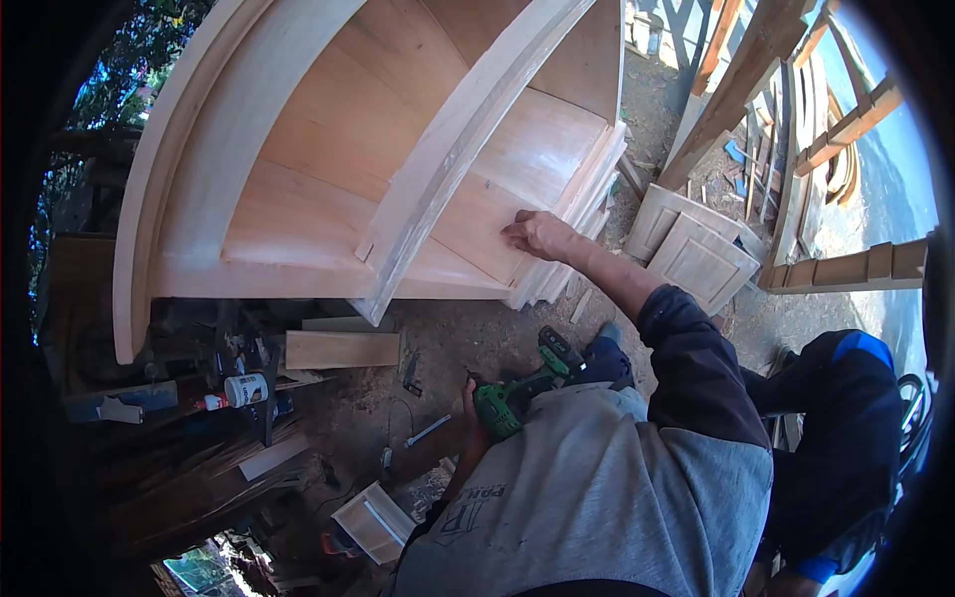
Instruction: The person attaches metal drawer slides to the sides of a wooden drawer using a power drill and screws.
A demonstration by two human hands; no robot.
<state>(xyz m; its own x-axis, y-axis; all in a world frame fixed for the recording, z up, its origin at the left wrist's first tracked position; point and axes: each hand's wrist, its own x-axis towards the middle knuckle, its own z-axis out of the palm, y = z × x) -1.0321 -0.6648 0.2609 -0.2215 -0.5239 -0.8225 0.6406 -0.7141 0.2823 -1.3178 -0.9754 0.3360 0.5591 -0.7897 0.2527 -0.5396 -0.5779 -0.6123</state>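
Right hand (540, 235): placed between one and two o'clock, just off centre; half closed, fingers bent, tips down on the pale inner boards of the cabinet. Cannot tell whether anything small sits pinched under the fingertips.

Left hand (472, 413): at six o'clock, low beside the body; closed against the front end of the drill, most fingers hidden behind it.

Drill (502, 403): green and black, at six o'clock, in front of the shirt; battery end pointing toward one o'clock.

Cabinet (328, 279): large, of pale wood, spreading from ten round to one o'clock; open bays, curved rails in view, stepped moulding along the edge near the right forearm.

Shirt (587, 478): grey body, dark sleeves; at five o'clock.

Panels (701, 269): two, pale, with framed faces, overlapping; between two and three o'clock, on the ground.

Timber frame (736, 90): brown, upright and crossing members; at two o'clock, near the rim.

Board (341, 350): plain, light brown; just past eight o'clock, below the cabinet's lower edge.

Bottle (246, 389): white, red-tipped, lying tilted; just past eight o'clock, farther out than the board.

Another person (836, 428): dark clothing, blue trim; near four o'clock.
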